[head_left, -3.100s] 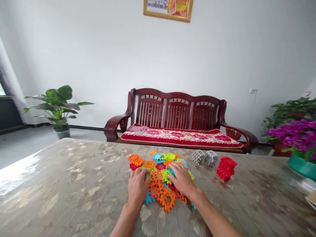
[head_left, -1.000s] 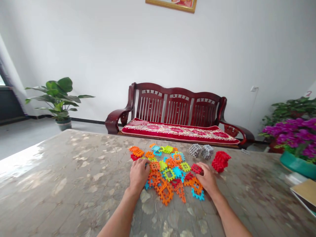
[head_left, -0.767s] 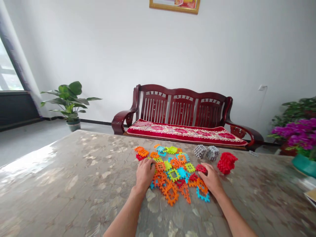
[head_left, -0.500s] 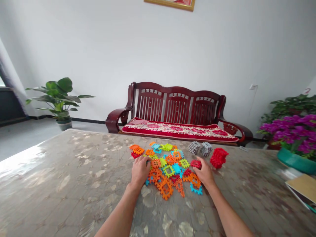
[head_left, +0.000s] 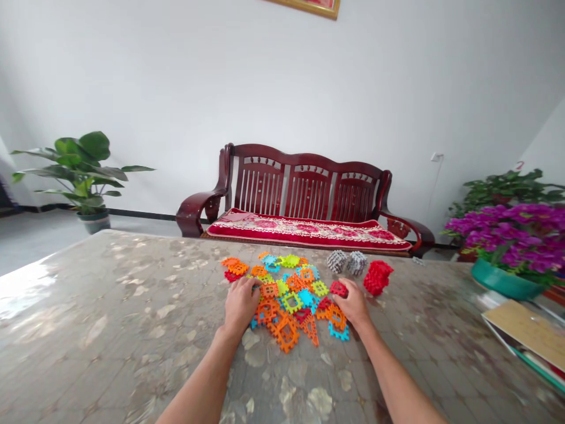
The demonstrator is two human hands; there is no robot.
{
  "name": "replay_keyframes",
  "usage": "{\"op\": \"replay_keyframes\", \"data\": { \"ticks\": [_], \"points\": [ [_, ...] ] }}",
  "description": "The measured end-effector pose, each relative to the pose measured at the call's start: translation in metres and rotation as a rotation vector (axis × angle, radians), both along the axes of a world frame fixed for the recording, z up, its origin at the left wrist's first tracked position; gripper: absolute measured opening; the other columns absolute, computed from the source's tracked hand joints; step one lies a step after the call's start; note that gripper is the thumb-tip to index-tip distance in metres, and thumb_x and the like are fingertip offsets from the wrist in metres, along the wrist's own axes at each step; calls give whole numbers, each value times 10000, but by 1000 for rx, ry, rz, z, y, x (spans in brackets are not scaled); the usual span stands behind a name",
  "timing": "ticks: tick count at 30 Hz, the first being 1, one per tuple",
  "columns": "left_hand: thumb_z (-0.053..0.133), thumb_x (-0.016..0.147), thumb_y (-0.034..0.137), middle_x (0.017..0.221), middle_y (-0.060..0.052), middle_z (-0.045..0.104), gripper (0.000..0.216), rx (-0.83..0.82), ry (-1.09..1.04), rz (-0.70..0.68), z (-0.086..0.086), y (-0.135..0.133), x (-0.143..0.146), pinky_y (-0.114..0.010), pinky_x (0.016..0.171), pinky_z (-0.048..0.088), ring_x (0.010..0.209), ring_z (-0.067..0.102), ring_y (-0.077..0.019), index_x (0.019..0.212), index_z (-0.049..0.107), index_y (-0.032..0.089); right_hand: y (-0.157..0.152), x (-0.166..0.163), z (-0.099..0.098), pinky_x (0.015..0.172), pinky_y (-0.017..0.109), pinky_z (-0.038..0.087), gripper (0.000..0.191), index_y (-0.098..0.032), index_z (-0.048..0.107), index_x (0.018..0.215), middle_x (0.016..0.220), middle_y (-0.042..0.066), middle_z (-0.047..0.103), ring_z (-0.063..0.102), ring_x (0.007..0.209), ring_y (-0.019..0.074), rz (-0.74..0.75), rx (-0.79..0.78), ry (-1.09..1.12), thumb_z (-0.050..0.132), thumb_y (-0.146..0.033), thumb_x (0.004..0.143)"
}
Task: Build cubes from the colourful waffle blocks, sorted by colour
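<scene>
A pile of flat plastic interlocking tiles (head_left: 292,302) with notched edges lies before me, in orange, lime green, blue and red. My left hand (head_left: 241,301) rests at the pile's left side, palm down. Its fingers are slightly bent and apart, touching the tiles; the fingertips are partly hidden. On the opposite side, the thumb and fingers of my right hand (head_left: 353,303) close around a red tile piece (head_left: 338,288). An orange tile (head_left: 336,317) and a blue tile (head_left: 339,332) lie just left of my right wrist.
Two grey-and-white textured clusters (head_left: 337,261) and a red stack (head_left: 378,277) stand behind my right hand. Purple flowers in a teal pot (head_left: 507,280) and a tan folder (head_left: 527,328) are at right on the patterned table (head_left: 154,330). Beyond is a wooden bench (head_left: 304,191).
The view has turned slightly right, so everything appears further left. Both hands keep their places beside the pile, and the tiles look unmoved.
</scene>
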State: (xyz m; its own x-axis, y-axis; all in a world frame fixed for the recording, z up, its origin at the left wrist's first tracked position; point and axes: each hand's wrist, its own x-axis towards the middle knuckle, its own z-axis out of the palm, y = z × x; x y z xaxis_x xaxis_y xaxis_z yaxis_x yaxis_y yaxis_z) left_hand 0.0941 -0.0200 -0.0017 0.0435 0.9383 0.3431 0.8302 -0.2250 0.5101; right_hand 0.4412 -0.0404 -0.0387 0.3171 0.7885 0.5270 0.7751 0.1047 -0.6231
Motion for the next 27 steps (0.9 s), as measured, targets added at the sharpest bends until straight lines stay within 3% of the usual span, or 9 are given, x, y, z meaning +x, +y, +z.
{"op": "replay_keyframes", "data": {
  "ticks": [10,27],
  "points": [
    [481,858,247,1042,-47,704,271,-5,-17,-11,-2,2,-2,-339,946,448,1060,591,-229,989,719,252,0,3,0,1054,412,460,426,-145,717,1053,1191,145,675,623,1140,261,16,-15,13,561,-216,663],
    [509,848,238,1039,-41,710,244,-10,-38,3,-2,1,-1,-335,935,455,1055,595,-221,968,720,259,-1,-1,-4,954,411,525,449,-196,677,1117,1104,95,701,666,1037,258,22,-32,145,637,-327,690]
  ]
}}
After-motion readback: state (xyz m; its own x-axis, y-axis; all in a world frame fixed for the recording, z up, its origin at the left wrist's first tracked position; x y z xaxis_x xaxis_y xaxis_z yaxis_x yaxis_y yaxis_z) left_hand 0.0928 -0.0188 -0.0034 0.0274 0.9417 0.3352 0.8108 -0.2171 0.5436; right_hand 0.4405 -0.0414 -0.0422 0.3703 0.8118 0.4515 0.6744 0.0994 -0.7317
